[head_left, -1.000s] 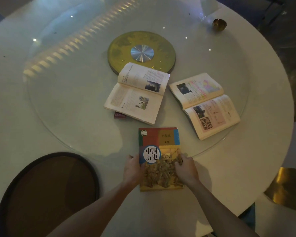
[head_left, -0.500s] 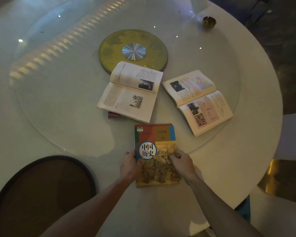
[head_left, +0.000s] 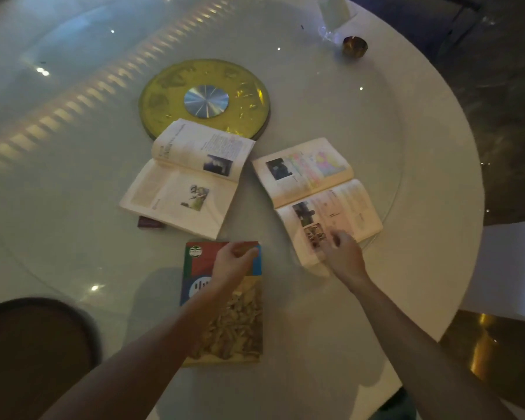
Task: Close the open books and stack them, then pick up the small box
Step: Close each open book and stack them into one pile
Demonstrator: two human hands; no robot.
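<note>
Change: since the earlier frames, both hands have been lifted from the sides of the closed book; the left one has been moved up over its top edge and the right one across to the right open book.
Closed book (head_left: pixel 225 301): laid flat, cover up, at the near edge of the tabletop (head_left: pixel 73 183), its long axis running away from the person. White characters in a round emblem on the cover are partly covered by the left forearm and blurred, so they cannot be read.
Left hand (head_left: pixel 232 262): held over the closed book's far end, fingers curled loosely, nothing seen to be grasped.
Right hand (head_left: pixel 341 253): placed at the near corner of the right open book (head_left: pixel 319 192), fingers bent at the page edge; whether a page is pinched cannot be told through the blur.
Left open book (head_left: pixel 188 177): spread face up just beyond the closed book, spine running across; its printed text is too small to read.
Small box (head_left: pixel 150 222): dark red, mostly hidden under the left open book's near-left corner.
Gold disc (head_left: pixel 164 95): set at the tabletop's centre, partly overlapped by the left open book.
Dark round tray (head_left: pixel 28 344): cut off at the lower left.
</note>
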